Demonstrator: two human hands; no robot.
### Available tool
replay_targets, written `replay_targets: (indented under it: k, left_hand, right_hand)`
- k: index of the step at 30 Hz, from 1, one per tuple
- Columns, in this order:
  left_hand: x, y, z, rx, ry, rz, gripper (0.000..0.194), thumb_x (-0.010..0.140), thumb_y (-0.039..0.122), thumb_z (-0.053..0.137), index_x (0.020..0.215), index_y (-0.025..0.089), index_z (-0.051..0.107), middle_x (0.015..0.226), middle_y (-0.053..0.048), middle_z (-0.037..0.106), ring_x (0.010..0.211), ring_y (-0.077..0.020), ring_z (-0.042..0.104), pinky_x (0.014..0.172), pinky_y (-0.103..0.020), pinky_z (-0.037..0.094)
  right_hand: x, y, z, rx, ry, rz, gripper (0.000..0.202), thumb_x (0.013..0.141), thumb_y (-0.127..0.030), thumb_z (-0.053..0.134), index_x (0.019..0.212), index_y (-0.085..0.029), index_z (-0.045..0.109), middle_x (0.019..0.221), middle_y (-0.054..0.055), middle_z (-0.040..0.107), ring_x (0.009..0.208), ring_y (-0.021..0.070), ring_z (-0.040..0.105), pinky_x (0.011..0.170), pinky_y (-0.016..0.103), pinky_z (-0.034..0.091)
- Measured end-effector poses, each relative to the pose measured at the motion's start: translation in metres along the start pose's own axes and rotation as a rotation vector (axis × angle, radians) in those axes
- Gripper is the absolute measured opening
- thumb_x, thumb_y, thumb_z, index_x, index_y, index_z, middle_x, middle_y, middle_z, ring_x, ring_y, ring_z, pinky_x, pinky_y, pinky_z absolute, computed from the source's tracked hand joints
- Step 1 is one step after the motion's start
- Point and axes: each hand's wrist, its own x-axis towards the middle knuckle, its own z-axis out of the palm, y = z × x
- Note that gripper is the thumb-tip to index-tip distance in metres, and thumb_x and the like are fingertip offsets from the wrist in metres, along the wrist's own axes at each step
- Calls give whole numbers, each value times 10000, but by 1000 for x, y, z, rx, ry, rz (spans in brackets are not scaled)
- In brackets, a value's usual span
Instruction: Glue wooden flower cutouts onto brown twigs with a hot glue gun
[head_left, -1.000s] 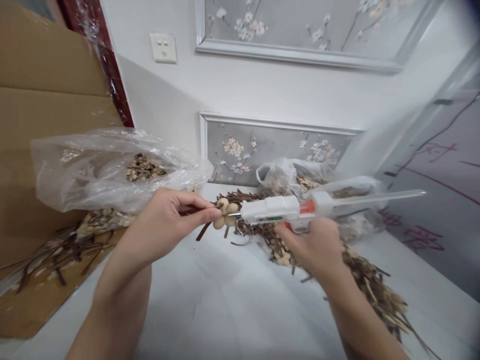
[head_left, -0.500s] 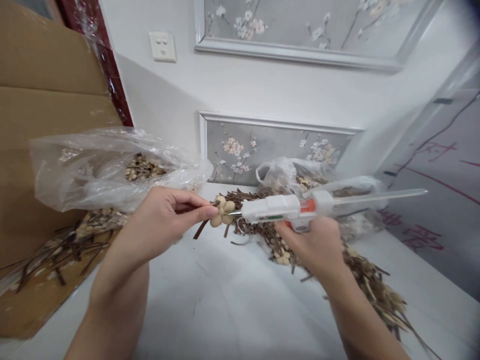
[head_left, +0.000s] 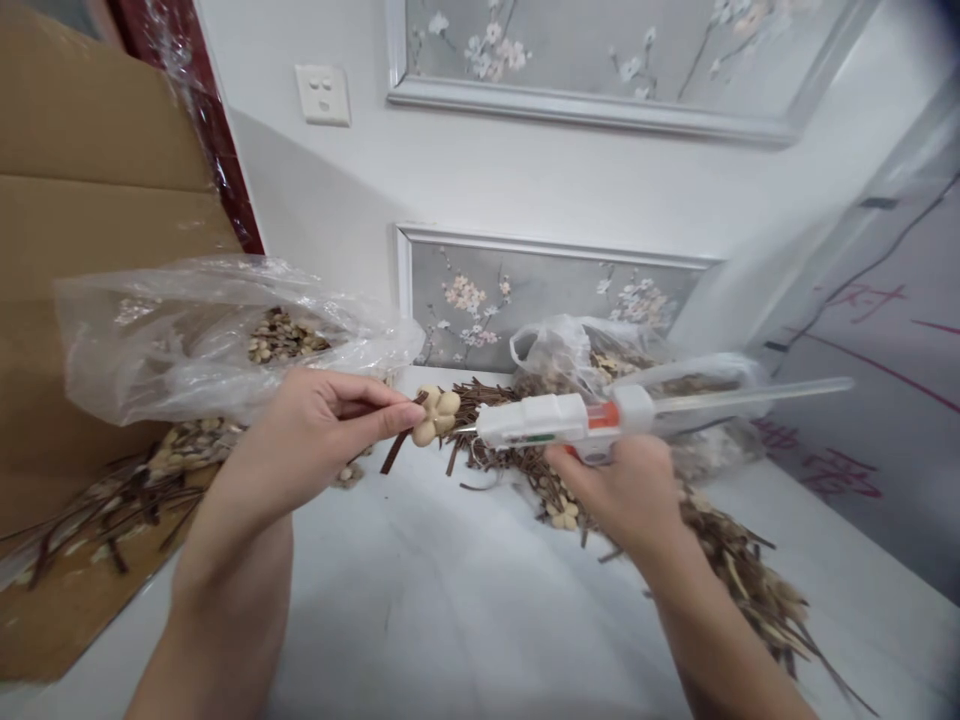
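Observation:
Between thumb and fingers, my left hand (head_left: 341, 420) pinches a pale cream flower-shaped piece (head_left: 436, 415) with rounded petals. A dark brown strip (head_left: 395, 452) hangs below it, close to my fingertips. My right hand (head_left: 626, 490) is wrapped around the handle of a white and orange glue gun (head_left: 540, 420). Its metal nozzle points left and lies right beside the flower piece; whether they touch I cannot tell. From the back of the gun a long translucent glue stick (head_left: 757, 393) sticks out to the right.
Brown strips (head_left: 517, 465) and pale flower pieces (head_left: 562, 513) lie heaped behind and under the gun. Clear plastic bags with small pieces stand left (head_left: 172, 330) and right (head_left: 566, 350). At the left is a large cardboard box (head_left: 97, 200); a framed floral panel (head_left: 480, 300) is behind.
The flower piece has shifted slightly left and up in my left hand, turning a little. The glue gun has moved slightly left, its nozzle still near the flower.

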Motion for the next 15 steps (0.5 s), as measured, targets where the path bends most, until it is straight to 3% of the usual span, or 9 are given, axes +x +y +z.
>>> replay_targets:
  k: [6,11,15]
  left_hand:
    - [5,-6,-8,-64,1,40,247,742,439,761,738,194,781,658,-35,708,550,-132,575,432,-207,367]
    - [3,2,-5,-109,-56,48,261,756,432,753,757,174,789,728,-62,748,609,-141,612,493,-206,422]
    - [3,8,0,-132,-64,14,237,743,408,763,766,174,789,815,-79,777,737,-176,689,586,-214,503]
  right_hand:
    - [-6,6,17,-148,-211,-7,410,766,-450,591,465,-212,450,430,25,506,423,161,492,473,272,277]
    - [-53,34,52,-27,-461,126,496,910,-550,462,592,-180,554,600,89,625,542,205,584,521,277,375]
    - [-87,56,68,139,-532,97,398,948,-451,434,872,-147,680,951,149,704,898,282,656,770,325,478]
